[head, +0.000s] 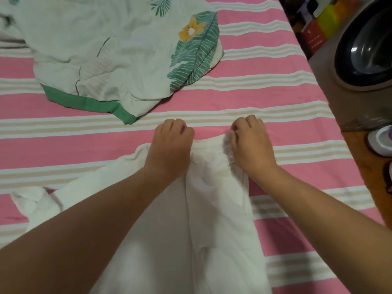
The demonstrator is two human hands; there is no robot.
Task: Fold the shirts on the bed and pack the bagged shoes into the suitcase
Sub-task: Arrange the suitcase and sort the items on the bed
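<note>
1. Centrally, the left hand (170,143) has its fingers curled, gripping the top edge of a white shirt (203,209).
2. At its 3 o'clock, the right hand (249,143) pinches the same edge, bunching the fabric.
3. That shirt lies flat on a pink striped bed (275,98), running toward 6 o'clock.
4. At 11 o'clock rests a crumpled leaf-print quilt (101,52).
5. At 2 o'clock, off the bed, stands a dark round appliance (364,49).

Home bedroom; striped bed sheet (265,98); floral quilt (110,49)
</note>
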